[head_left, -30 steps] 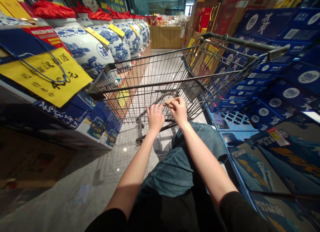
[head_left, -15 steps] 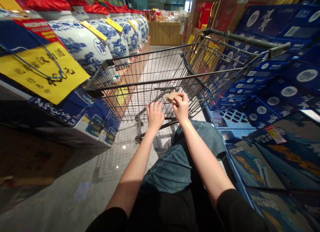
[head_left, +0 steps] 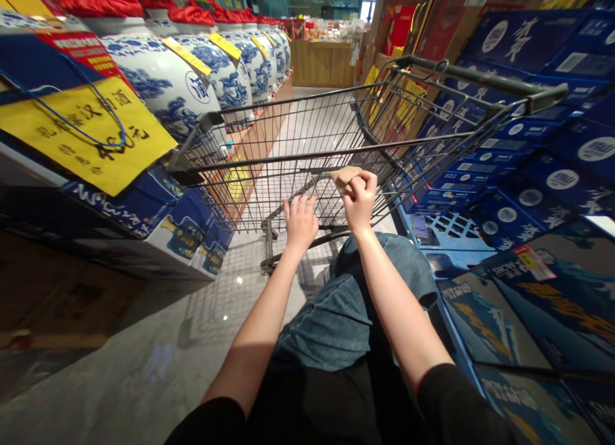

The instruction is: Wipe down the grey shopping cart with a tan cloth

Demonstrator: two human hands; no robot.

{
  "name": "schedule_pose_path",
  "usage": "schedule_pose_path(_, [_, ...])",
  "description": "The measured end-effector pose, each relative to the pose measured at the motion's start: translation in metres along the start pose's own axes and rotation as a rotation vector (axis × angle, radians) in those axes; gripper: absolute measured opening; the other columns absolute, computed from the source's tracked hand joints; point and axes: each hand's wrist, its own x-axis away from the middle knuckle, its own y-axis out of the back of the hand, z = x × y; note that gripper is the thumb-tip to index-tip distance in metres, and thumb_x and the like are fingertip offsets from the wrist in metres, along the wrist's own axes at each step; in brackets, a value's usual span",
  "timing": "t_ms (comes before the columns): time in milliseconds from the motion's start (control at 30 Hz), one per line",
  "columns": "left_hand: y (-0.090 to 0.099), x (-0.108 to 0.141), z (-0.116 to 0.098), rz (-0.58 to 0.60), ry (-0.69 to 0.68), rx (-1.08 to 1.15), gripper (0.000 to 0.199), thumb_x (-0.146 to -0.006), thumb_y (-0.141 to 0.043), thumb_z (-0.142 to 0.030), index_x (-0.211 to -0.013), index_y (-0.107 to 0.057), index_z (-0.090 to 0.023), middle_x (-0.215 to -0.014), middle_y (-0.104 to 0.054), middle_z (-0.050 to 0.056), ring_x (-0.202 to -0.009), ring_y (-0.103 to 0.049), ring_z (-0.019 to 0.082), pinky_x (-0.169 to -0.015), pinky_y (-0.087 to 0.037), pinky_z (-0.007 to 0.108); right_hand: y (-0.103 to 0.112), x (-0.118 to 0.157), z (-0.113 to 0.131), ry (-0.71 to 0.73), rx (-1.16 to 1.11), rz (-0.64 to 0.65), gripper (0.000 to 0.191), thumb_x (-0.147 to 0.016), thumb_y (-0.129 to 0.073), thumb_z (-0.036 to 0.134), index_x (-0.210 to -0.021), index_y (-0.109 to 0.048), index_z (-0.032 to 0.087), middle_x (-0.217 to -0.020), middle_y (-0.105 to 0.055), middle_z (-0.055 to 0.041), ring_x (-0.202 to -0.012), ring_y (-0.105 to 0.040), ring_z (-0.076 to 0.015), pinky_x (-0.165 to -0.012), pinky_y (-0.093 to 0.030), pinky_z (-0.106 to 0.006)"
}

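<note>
A grey wire shopping cart stands crosswise in front of my knees. My right hand pinches a folded beige cloth against the near side of the basket, just under its upper rail. To the left, my left hand rests with its fingers stretched upward on the wires of the same side; nothing shows in it. The cart's handle is at the upper right, and one caster shows below the basket. Part of the cloth is hidden behind my right fingers.
Blue-and-white jars with red cloth tops line a ledge on the left. Nearer stands a stack of boxes with a yellow price sign. Blue cartons are piled on the right, beside a blue pallet with a phone on it.
My right hand has slid right and slightly up along the basket's side with the cloth. My left hand stays nearly in place on the wires. The view has shifted a little.
</note>
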Motion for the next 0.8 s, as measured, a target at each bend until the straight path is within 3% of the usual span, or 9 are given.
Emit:
schedule_pose_path(100, [0.0, 0.0, 0.001, 0.003, -0.002, 0.0, 0.054, -0.093, -0.046, -0.013, -0.145, -0.062, -0.016, -0.145, -0.063, 0.016, -0.144, -0.05, 0.033, -0.133, -0.017, 0.062, -0.001, -0.002, -0.006, -0.021, 0.017, -0.034, 0.021, -0.079, -0.049, 0.008, -0.084, -0.065, 0.022, -0.114, -0.056, -0.0104, -0.112, -0.057, -0.0233, -0.101, -0.053, -0.041])
schedule_pose_path(267, [-0.004, -0.002, 0.0, -0.036, 0.019, 0.023, 0.053, -0.093, -0.045, -0.013, -0.143, -0.063, -0.015, -0.144, -0.063, 0.017, -0.144, -0.049, 0.034, -0.133, -0.016, 0.062, -0.009, 0.021, -0.007, -0.115, 0.033, 0.258, 0.022, -0.074, -0.052, 0.008, -0.078, -0.068, 0.022, -0.099, -0.058, -0.0085, -0.097, -0.059, -0.0232, -0.089, -0.056, -0.039])
schedule_pose_path(333, [-0.004, -0.003, -0.001, -0.041, 0.023, 0.029, 0.053, -0.093, -0.045, -0.014, -0.143, -0.063, -0.014, -0.144, -0.063, 0.017, -0.144, -0.049, 0.034, -0.133, -0.015, 0.062, -0.009, 0.024, -0.006, -0.146, 0.032, 0.304, 0.023, -0.074, -0.052, 0.006, -0.08, -0.069, 0.021, -0.1, -0.058, -0.0089, -0.098, -0.059, -0.0236, -0.09, -0.055, -0.039])
schedule_pose_path(567, [0.0, 0.0, 0.001, -0.021, -0.003, 0.021, 0.054, -0.092, -0.046, -0.013, -0.143, -0.063, -0.016, -0.143, -0.063, 0.017, -0.143, -0.05, 0.033, -0.132, -0.017, 0.062, -0.002, 0.003, -0.004, -0.16, -0.052, 0.073, 0.026, -0.078, -0.051, 0.005, -0.093, -0.069, 0.019, -0.118, -0.055, -0.013, -0.117, -0.055, -0.0268, -0.107, -0.047, -0.047])
schedule_pose_path(733, [-0.002, -0.001, 0.001, -0.029, 0.011, 0.011, 0.053, -0.092, -0.046, -0.014, -0.142, -0.064, -0.018, -0.144, -0.064, 0.014, -0.143, -0.05, 0.032, -0.132, -0.019, 0.061, -0.007, 0.021, 0.0, -0.165, -0.008, 0.303, 0.02, -0.076, -0.052, 0.006, -0.079, -0.066, 0.021, -0.101, -0.057, -0.0093, -0.099, -0.056, -0.0255, -0.094, -0.053, -0.044])
schedule_pose_path(800, [-0.003, -0.001, 0.001, -0.037, 0.02, 0.015, 0.052, -0.092, -0.046, -0.014, -0.142, -0.064, -0.018, -0.143, -0.064, 0.015, -0.143, -0.05, 0.033, -0.132, -0.019, 0.061, -0.007, 0.026, 0.002, -0.161, 0.007, 0.339, 0.022, -0.075, -0.053, 0.006, -0.08, -0.067, 0.022, -0.1, -0.058, -0.0087, -0.097, -0.056, -0.0251, -0.091, -0.054, -0.043])
